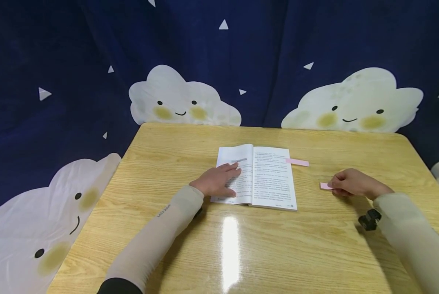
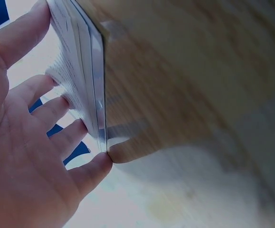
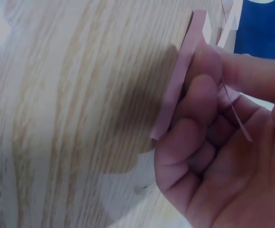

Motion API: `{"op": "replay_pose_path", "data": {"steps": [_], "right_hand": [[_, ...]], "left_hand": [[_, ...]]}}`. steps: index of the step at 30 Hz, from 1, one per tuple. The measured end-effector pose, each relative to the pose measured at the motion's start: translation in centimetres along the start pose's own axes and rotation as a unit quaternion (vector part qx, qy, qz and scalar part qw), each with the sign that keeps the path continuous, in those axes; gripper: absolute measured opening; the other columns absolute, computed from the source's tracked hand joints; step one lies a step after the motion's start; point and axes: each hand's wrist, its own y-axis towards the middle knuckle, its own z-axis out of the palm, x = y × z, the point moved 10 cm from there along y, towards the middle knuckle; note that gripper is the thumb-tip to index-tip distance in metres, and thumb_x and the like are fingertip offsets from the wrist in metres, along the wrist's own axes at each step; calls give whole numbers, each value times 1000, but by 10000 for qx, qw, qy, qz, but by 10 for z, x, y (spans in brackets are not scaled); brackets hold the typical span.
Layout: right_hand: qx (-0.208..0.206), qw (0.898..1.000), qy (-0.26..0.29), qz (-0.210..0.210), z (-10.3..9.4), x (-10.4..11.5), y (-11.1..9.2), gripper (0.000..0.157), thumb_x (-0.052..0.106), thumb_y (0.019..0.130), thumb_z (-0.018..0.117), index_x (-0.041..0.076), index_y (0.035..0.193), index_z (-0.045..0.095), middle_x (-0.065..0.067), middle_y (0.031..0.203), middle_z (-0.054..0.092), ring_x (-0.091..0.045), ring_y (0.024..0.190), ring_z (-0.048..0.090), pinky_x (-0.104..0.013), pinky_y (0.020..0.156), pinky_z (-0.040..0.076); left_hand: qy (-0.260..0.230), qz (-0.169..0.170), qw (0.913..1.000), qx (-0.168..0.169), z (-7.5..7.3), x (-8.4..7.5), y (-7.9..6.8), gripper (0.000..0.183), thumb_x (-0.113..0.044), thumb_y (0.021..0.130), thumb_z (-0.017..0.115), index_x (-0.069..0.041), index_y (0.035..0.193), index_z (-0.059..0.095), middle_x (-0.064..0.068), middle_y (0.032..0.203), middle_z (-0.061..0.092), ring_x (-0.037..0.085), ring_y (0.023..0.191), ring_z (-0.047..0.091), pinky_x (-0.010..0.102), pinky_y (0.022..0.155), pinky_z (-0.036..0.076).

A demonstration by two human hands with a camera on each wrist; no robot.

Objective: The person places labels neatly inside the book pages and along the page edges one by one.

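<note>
An open book [image 1: 272, 179] lies on the table, its pages printed with small text. On its left page rests my left hand [image 1: 217, 180], fingers spread; in the left wrist view the little finger of the left hand [image 2: 37, 137] reaches the book's edge [image 2: 87, 71]. A pink paper strip [image 1: 298, 162] sticks out past the right page. Right of the book, my right hand [image 1: 355, 183] pinches pink sticky notes [image 1: 325, 186] just above the tabletop. In the right wrist view the curled fingers hold the pink sticky notes [image 3: 177, 80], and a thin pink strip [image 3: 238, 115] shows near the palm.
The wooden table [image 1: 160, 147] reaches back to a dark blue curtain [image 1: 204, 45] printed with white clouds and triangles. A bright light reflection [image 1: 230, 249] lies on the tabletop in front of the book. A small black device [image 1: 370, 219] is at the right wrist.
</note>
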Motion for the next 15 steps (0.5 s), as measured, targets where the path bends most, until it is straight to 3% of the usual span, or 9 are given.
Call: {"op": "replay_pose_path", "data": {"steps": [15], "right_hand": [[247,9997,-16,-53,1,0,1,29,18,105,46,-2,95,64,0,71,54,-9,59,44,-25,53,40]], "left_hand": [[65,73,9999,-63,-1,0,0,82,-46,93,66,-23,159,24,-2,169,13,21,157,13,44,126,23]]}}
